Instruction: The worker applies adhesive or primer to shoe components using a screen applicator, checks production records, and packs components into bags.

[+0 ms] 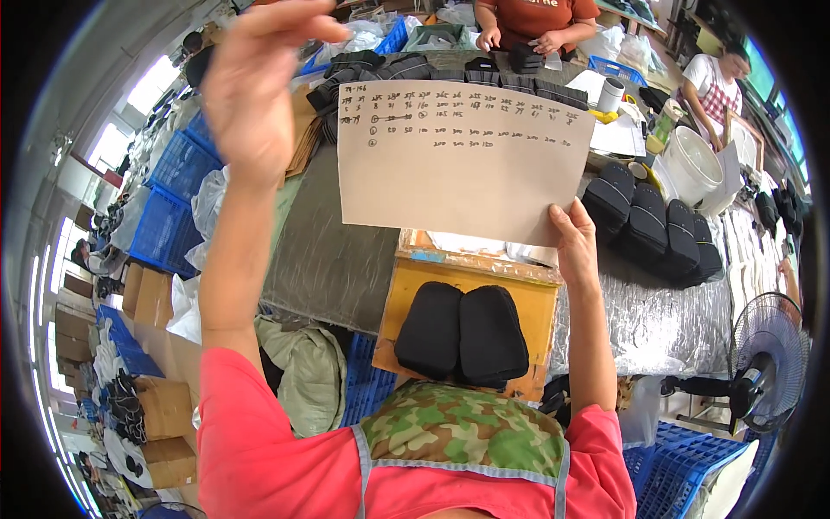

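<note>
My right hand point(574, 232) pinches the lower right corner of a pale sheet of paper point(458, 190) with handwritten rows on it. The sheet is held up over the table in front of me. At the upper left my left hand point(255, 91) is raised, slightly blurred, its fingers stretched toward the right and nothing seen in them. Below the sheet, two stacks of black shaped pieces point(462, 333) lie side by side on a yellow wooden stand point(406, 298) close to my body. Neither hand touches these stacks.
Banded black bundles point(648, 221) lie at the right, with more along the far edge. A white bucket point(692, 162) and a fan point(765, 363) stand at the right. Blue crates point(164, 229) line the left. Two co-workers point(540, 22) are across the table.
</note>
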A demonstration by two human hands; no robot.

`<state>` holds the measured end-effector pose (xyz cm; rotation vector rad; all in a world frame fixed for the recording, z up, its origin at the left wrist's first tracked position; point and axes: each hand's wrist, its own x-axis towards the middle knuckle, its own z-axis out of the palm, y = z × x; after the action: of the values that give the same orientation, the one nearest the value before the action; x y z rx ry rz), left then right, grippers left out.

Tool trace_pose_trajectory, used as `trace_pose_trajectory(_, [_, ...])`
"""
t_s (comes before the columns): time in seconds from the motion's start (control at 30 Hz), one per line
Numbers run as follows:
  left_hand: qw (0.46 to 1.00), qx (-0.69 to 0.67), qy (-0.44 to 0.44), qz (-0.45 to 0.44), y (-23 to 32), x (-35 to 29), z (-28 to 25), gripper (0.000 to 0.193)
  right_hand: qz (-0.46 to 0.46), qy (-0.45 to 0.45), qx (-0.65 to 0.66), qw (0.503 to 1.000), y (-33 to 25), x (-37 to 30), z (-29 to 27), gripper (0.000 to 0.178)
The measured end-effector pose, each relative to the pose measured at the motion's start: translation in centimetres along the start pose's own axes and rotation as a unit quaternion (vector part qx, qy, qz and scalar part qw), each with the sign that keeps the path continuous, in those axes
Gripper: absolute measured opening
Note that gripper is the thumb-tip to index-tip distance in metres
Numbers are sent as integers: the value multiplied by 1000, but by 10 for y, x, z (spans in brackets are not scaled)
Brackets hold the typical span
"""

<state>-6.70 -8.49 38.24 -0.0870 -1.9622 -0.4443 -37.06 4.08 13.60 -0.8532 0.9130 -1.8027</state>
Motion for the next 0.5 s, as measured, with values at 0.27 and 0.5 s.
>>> trace_pose_trajectory(0.27, [961,-22,-126,247,128,32,-10,53,-3,33,4,999,-8,-8,-37,28])
trace_pose_trajectory(0.5, [955,-7,-117,273,141,29,-7,50,-11,45,-7,999,-21,-19,-56,34])
